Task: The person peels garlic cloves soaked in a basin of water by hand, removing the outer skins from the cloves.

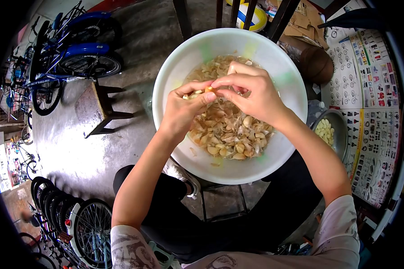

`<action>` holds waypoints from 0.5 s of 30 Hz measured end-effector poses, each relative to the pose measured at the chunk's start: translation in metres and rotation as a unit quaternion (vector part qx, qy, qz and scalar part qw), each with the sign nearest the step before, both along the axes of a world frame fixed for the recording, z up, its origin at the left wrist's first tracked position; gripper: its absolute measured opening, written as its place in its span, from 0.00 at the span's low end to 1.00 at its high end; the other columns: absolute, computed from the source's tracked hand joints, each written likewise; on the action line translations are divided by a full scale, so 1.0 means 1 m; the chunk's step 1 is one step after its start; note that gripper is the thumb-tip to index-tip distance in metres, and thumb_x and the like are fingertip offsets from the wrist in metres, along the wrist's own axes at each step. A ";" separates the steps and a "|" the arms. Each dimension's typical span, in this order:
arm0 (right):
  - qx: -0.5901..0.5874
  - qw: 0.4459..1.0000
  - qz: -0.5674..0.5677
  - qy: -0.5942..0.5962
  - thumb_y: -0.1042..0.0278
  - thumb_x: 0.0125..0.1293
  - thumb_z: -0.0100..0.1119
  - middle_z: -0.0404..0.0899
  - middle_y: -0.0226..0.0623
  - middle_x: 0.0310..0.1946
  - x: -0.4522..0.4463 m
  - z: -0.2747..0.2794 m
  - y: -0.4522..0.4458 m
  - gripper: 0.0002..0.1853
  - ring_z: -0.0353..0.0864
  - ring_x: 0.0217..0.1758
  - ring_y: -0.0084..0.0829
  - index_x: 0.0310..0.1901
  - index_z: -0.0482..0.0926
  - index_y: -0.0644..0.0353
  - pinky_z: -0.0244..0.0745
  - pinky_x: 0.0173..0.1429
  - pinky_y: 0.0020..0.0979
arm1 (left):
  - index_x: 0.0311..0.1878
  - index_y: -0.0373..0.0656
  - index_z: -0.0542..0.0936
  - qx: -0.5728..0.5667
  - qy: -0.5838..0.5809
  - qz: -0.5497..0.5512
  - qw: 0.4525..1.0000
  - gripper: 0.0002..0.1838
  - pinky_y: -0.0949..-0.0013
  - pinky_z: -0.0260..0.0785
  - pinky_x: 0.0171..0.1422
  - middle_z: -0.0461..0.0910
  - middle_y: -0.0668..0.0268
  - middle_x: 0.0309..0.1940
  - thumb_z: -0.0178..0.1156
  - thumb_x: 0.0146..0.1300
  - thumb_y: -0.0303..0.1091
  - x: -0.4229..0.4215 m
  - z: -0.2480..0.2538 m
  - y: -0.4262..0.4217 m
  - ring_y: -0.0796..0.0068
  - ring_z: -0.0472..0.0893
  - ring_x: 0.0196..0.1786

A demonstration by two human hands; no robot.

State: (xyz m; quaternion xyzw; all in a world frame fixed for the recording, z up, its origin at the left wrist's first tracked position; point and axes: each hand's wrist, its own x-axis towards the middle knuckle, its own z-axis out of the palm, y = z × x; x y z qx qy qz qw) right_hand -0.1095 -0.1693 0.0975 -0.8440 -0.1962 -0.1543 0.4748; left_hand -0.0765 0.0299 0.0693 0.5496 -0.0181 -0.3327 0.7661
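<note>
A wide white basin (166, 85) stands before me, holding water with many garlic cloves (223, 150) and loose papery skins (231, 130). Over it, my left hand (187, 105) is closed around several garlic cloves (193, 94), pale ones showing in the curled fingers. The fingertips of my right hand (253, 92) meet the left thumb and forefinger at one brownish garlic clove (209, 89), pinching it from the other side. Part of that clove is hidden by the fingers. To the right, a metal bowl (341, 134) contains peeled garlic cloves (324, 131).
A small wooden stool (90, 107) stands on the concrete floor at left. Bicycles (83, 58) and several tyres (54, 197) line the left side. A ball (255, 18) and cardboard (304, 22) lie behind the basin. Printed sheets (368, 98) cover the surface at right.
</note>
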 end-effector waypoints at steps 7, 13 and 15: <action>-0.047 0.999 0.013 -0.009 0.75 0.55 0.69 0.75 0.32 0.27 -0.005 0.005 0.000 0.07 0.78 0.28 0.33 0.37 0.85 0.56 0.73 0.32 0.34 | 0.43 0.37 0.81 0.003 -0.003 -0.030 1.000 0.12 0.74 0.77 0.47 0.84 0.63 0.41 0.72 0.58 0.28 -0.001 0.009 0.000 0.78 0.83 0.40; -0.110 0.991 0.045 -0.058 0.73 0.57 0.67 0.75 0.31 0.31 -0.001 -0.003 -0.004 0.06 0.80 0.31 0.33 0.37 0.83 0.56 0.77 0.33 0.34 | 0.42 0.37 0.81 0.028 0.004 -0.048 0.998 0.11 0.73 0.78 0.50 0.84 0.62 0.41 0.72 0.58 0.27 0.000 0.011 0.001 0.76 0.83 0.42; -0.128 0.988 0.048 -0.072 0.73 0.57 0.66 0.74 0.31 0.33 0.000 -0.006 -0.004 0.07 0.80 0.33 0.33 0.38 0.82 0.56 0.78 0.33 0.34 | 0.43 0.37 0.81 0.032 -0.001 -0.038 0.999 0.11 0.73 0.77 0.50 0.84 0.63 0.41 0.72 0.59 0.28 0.000 0.005 0.001 0.77 0.83 0.42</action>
